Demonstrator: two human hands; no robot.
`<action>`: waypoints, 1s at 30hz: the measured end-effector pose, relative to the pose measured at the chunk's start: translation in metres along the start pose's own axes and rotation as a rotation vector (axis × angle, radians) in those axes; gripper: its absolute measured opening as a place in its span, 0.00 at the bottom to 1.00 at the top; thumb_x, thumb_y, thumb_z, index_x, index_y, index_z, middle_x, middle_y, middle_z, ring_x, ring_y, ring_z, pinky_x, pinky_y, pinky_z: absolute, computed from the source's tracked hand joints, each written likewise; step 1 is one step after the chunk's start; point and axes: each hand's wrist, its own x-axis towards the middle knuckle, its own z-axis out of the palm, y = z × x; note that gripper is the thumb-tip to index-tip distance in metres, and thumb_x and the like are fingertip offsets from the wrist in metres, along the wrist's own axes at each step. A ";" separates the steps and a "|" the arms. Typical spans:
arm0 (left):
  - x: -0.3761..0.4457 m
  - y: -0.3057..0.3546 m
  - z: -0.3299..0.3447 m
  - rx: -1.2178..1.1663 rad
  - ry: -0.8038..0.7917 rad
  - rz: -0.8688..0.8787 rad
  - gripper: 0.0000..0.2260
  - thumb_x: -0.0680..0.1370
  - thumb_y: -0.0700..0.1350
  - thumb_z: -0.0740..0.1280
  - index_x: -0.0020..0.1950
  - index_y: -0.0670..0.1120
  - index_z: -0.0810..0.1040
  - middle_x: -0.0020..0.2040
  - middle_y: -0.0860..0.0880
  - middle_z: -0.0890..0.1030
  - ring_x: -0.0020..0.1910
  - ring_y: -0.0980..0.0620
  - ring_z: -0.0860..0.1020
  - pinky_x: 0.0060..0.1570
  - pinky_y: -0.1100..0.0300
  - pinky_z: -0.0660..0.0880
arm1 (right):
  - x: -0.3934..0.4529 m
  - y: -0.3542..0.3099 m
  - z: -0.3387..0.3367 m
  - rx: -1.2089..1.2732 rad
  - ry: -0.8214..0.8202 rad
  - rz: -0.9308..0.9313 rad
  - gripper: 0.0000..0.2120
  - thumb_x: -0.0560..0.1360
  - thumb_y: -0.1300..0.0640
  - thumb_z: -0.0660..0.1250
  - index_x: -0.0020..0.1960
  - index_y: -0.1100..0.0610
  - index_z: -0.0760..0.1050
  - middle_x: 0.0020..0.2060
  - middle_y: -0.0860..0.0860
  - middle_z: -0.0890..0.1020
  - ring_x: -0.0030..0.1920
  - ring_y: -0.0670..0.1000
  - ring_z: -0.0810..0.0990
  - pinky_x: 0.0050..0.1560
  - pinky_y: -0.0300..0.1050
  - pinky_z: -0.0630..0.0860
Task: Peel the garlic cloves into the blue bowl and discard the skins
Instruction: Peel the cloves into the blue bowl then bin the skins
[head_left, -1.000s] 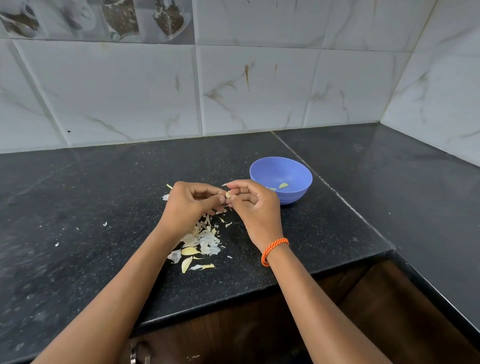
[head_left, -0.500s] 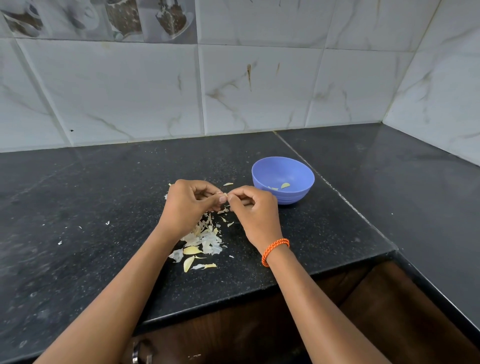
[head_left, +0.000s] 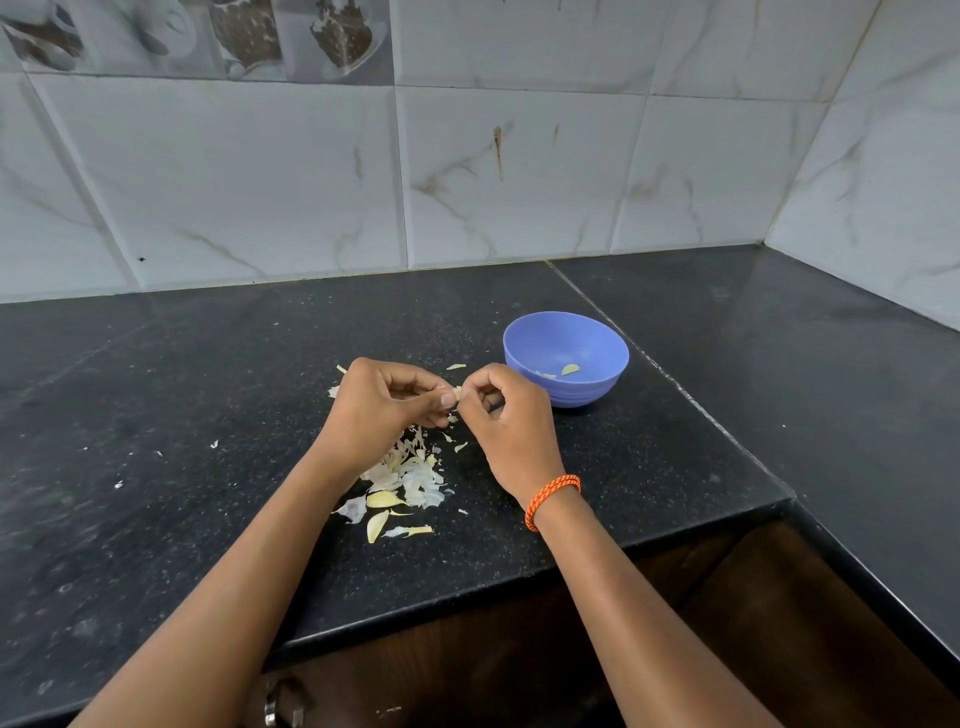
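Got a garlic clove (head_left: 457, 393) pinched between both hands right now, held up a little above the countertop (head_left: 218, 395). My left hand (head_left: 382, 410) has its fingers curled in with the thumb pressed against the clove's left end, and my right hand (head_left: 506, 415) is nipping the other end between thumb and forefinger, the rest of its fingers tucked under. The clove is tiny and mostly covered by my fingertips, so I honestly can't tell how much skin is on it.

The blue bowl (head_left: 566, 358) sits just to the right of my right hand, close to the seam where the two counter slabs meet, about midway between the wall and the front edge. There are a couple of pale peeled pieces (head_left: 570, 369) lying in the bottom of it.

The pile of skins (head_left: 408, 475) is on the counter right under my left wrist, spreading toward the front edge, with a few yellowish cloves (head_left: 383, 500) mixed into the near side of it. Some stray flakes are scattered farther out to the left, and one bit lies just behind my knuckles.

Orange braided band (head_left: 551, 500) is on my right wrist.
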 end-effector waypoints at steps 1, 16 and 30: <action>0.000 0.000 0.001 -0.005 0.004 -0.002 0.03 0.78 0.36 0.78 0.50 0.37 0.89 0.44 0.41 0.89 0.42 0.38 0.88 0.47 0.52 0.87 | 0.000 -0.001 -0.001 0.009 0.011 0.004 0.06 0.79 0.58 0.72 0.44 0.57 0.80 0.38 0.48 0.82 0.39 0.50 0.79 0.37 0.40 0.75; 0.000 0.000 0.002 -0.094 -0.043 -0.023 0.07 0.80 0.37 0.75 0.55 0.35 0.88 0.46 0.38 0.89 0.44 0.38 0.88 0.50 0.48 0.87 | -0.002 -0.005 -0.002 0.072 0.030 0.013 0.05 0.80 0.61 0.71 0.46 0.57 0.82 0.40 0.47 0.84 0.41 0.47 0.81 0.40 0.39 0.79; 0.006 -0.008 -0.003 0.184 0.087 0.092 0.08 0.85 0.46 0.71 0.49 0.48 0.89 0.44 0.53 0.89 0.48 0.53 0.87 0.58 0.50 0.82 | -0.005 -0.007 0.002 -0.292 -0.023 -0.029 0.12 0.84 0.48 0.66 0.44 0.50 0.82 0.40 0.44 0.76 0.41 0.47 0.75 0.37 0.46 0.71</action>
